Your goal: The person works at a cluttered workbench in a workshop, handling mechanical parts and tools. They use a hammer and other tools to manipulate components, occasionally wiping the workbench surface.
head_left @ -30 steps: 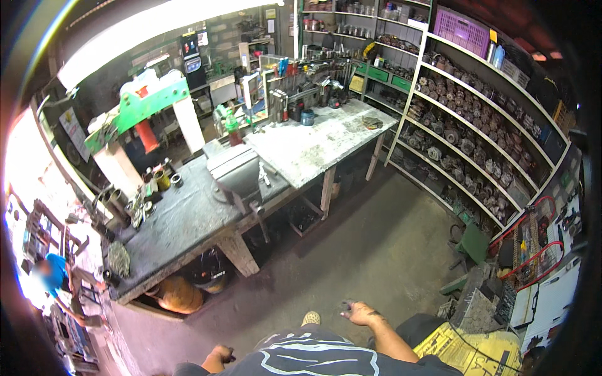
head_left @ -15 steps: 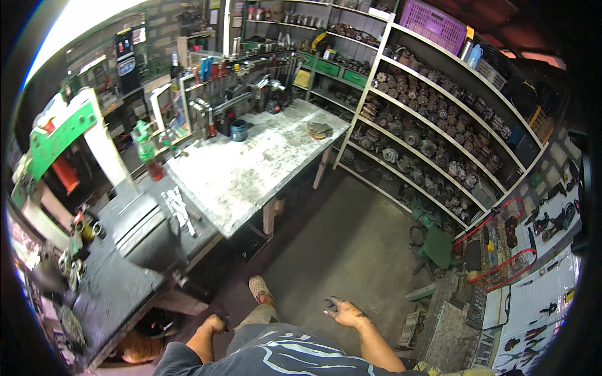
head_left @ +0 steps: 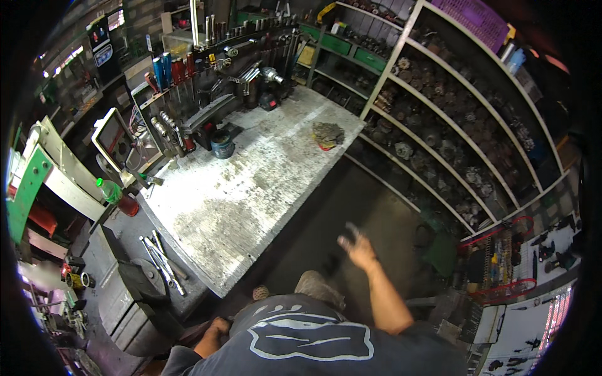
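My right hand [head_left: 360, 249] is stretched out over the floor, past the front edge of the worktable [head_left: 207, 232]. Its fingers are apart and a little blurred, with nothing in them. Low beside my body is my left hand [head_left: 219, 326], nearest to the bench vise [head_left: 128, 313]; its fingers are mostly hidden. On the worktable lie a crumpled rag [head_left: 328, 135] and a blue-grey jar [head_left: 222, 145], with a cordless impact driver [head_left: 271, 78] standing farther back. Several wrenches [head_left: 164, 263] rest on the dark side bench behind the vise.
Tall shelves [head_left: 451, 141] full of metal parts rise at the right. A rack of screwdrivers [head_left: 169, 67] and sockets runs behind the worktable. A bottle of red liquid [head_left: 117, 195] stands at the left. A green stool [head_left: 441, 252] is by the shelves; tools hang on a white panel [head_left: 523, 335].
I have come closer to the worktable, which looms larger. My right hand has swung forward and up, while the left stays low beside me.
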Demonstrator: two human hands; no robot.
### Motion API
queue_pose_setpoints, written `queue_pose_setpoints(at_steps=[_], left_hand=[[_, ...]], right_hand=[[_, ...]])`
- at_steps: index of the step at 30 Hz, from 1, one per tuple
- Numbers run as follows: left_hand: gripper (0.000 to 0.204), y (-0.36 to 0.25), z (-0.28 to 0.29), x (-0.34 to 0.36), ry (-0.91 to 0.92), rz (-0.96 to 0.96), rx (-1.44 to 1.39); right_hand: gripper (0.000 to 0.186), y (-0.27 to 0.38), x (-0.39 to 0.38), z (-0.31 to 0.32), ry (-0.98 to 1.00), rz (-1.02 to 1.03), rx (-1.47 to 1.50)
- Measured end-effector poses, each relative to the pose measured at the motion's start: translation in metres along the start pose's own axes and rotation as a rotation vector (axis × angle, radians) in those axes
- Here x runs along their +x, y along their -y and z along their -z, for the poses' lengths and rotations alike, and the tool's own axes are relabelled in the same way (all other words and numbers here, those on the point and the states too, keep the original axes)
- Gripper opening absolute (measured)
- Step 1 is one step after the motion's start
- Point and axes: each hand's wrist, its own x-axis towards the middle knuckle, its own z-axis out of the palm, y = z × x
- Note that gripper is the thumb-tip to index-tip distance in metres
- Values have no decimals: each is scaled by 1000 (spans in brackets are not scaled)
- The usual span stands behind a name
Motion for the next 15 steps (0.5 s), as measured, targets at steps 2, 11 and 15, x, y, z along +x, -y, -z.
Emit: queue_pose_setpoints(at_steps=[2,11,15], left_hand=[[38,0,12,0,-3,232,-384],[49,-142,-4,-5,-297,767,-951],[49,-243,-6,-3,-174,712,-1121]], right_hand=[[83,7,90,4,-104,120,4],[98,2,494,-15,-208,230,-570],[88,-39,564,-51,-9,104,-621]])
